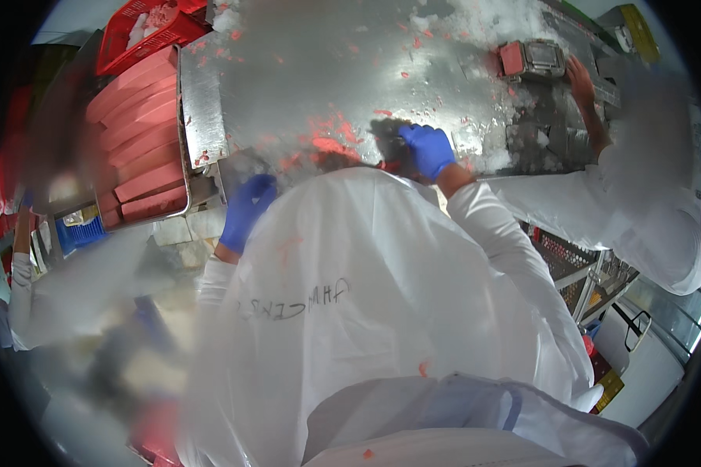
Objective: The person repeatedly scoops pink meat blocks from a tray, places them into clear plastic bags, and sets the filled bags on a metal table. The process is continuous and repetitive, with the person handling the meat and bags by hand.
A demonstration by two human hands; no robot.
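My right hand, in a blue glove, is at the near edge of a steel worktable with its fingers curled down. Whether anything is inside them is hidden. Just left of it, red-pink scraps, seemingly minced meat, lie smeared on the metal. My left hand, also blue-gloved, hangs beside my white apron, below the table edge. Its fingers bend toward the thumb, and I see no object in them. Left of that hand, a metal-rimmed tray holds several long pink slabs.
A red plastic crate with pink material stands behind the tray. At right, a co-worker's bare hand is beside a metal mould with a pink block at its end. White ice-like heaps lie at the back. Another person's sleeve is far left.
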